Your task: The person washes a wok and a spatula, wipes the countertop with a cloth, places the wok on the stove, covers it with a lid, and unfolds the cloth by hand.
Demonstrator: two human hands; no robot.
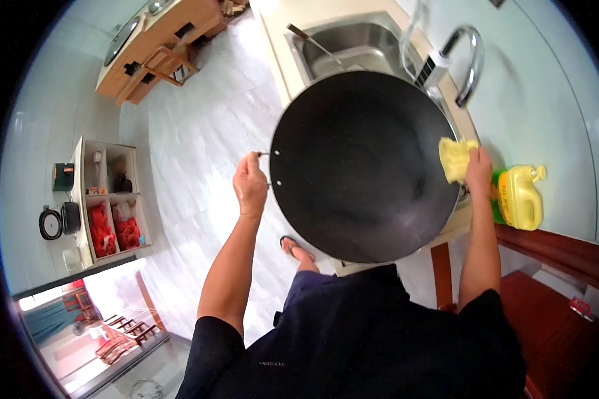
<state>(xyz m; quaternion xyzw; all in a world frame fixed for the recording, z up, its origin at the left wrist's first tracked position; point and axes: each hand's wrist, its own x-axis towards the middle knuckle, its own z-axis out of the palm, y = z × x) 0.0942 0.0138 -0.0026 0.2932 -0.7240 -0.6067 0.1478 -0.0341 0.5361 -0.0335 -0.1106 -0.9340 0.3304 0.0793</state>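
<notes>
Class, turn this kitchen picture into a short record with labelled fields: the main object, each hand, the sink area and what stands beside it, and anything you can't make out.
Main object: large black wok, open side up
Left hand: grips the wok's side handle
Right hand: holds a yellow cloth at the opposite rim
Sink: metal, partly covered by the wok; a long-handled utensil leans in it
Tap: curved, beside the sink
Nearby: yellow jug
Unclear: any handle beneath the cloth
</notes>
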